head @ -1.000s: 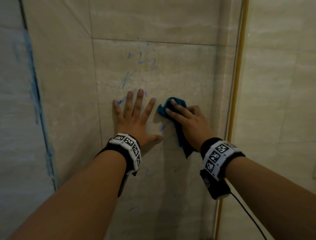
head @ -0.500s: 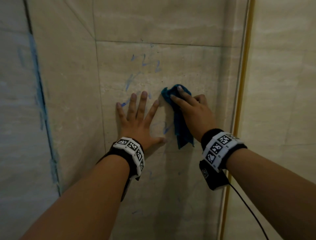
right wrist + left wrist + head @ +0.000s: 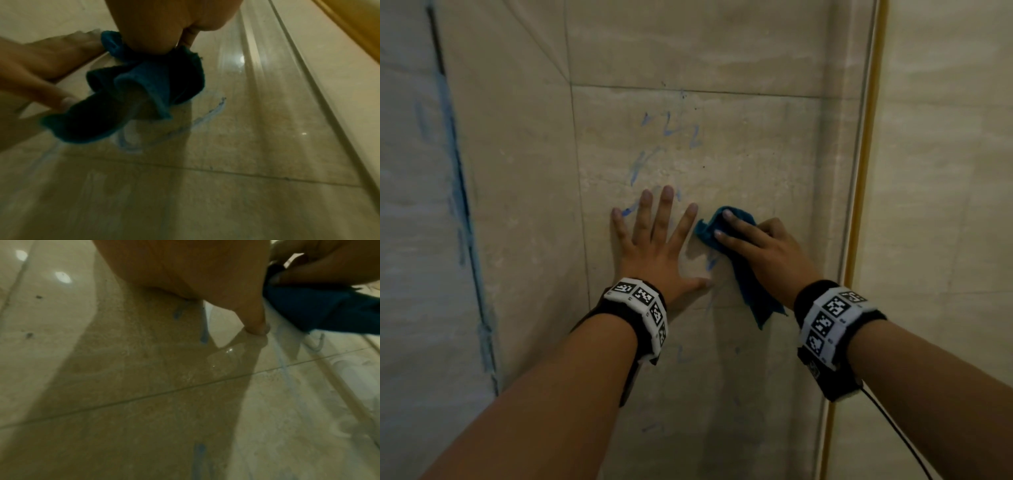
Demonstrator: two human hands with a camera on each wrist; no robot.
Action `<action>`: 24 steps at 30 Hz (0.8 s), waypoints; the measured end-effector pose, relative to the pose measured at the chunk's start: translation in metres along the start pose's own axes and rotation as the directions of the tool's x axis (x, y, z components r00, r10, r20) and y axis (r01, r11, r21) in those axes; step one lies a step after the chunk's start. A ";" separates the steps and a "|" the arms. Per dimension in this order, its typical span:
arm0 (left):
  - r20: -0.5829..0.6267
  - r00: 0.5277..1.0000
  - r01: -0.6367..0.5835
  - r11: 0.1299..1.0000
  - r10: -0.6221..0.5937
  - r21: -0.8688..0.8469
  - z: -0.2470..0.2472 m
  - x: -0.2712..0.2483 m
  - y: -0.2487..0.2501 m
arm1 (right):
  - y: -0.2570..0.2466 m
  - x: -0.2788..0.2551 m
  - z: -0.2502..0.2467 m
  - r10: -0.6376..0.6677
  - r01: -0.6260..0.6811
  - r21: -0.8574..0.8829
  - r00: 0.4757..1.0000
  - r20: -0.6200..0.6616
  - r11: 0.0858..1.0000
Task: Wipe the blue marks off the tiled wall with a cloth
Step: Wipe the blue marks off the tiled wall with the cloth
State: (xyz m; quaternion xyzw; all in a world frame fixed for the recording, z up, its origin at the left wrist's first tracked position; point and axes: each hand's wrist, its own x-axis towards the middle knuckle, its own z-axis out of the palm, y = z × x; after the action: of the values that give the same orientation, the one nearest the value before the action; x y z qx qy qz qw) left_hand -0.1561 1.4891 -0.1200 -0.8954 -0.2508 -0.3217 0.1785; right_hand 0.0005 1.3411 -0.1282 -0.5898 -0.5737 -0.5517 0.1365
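Blue scribbled marks (image 3: 667,128) sit on the beige tiled wall (image 3: 756,154), with more strokes (image 3: 637,168) just above my left hand (image 3: 657,240). That hand lies flat on the tile with its fingers spread. Beside it, my right hand (image 3: 751,241) holds a blue cloth (image 3: 753,294) against the wall, two fingers stretched over its bunched top, its tail hanging below the palm. A short blue mark (image 3: 710,262) shows between my left thumb and the cloth. In the right wrist view the cloth (image 3: 127,97) covers part of a looping blue line (image 3: 185,128). The left wrist view shows my thumb (image 3: 255,321) beside blue streaks (image 3: 203,331).
A gold trim strip (image 3: 859,205) runs down the wall's right edge, with another tiled wall (image 3: 945,171) beyond it. A panel with a blue-smeared dark edge (image 3: 458,205) stands at the left. Fainter blue marks (image 3: 683,356) lie lower on the tile. A cable (image 3: 893,428) trails from my right wristband.
My right hand slid the cloth up the tile, then back down to beside my left fingers. My left hand has stayed flat in the same place.
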 end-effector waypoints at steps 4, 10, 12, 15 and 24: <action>0.006 1.000 -0.004 1.000 0.005 -0.007 0.000 0.000 0.000 | 0.006 0.010 -0.005 0.139 -0.137 0.033 0.987 -0.084 0.990; -0.021 1.000 -0.012 1.000 0.012 -0.008 0.003 0.001 -0.001 | 0.000 0.012 0.003 0.187 -0.182 0.055 0.977 -0.103 0.982; -0.040 0.999 -0.014 1.000 0.013 -0.011 0.004 0.001 -0.001 | -0.005 0.003 0.007 0.132 -0.128 0.067 0.989 -0.065 0.990; -0.039 0.999 -0.013 1.000 0.013 -0.009 0.005 0.001 -0.001 | -0.008 -0.012 0.008 0.071 -0.073 0.076 0.997 0.030 0.994; -0.040 0.999 -0.015 1.000 0.015 -0.015 0.006 0.002 -0.002 | -0.006 0.012 -0.001 0.256 -0.244 0.103 0.957 -0.138 0.964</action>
State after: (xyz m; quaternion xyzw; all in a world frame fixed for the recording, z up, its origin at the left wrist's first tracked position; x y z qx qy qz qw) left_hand -0.1529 1.4939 -0.1232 -0.8920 -0.2380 -0.3400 0.1790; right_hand -0.0083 1.3487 -0.1214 -0.6082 -0.5054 -0.5479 0.2728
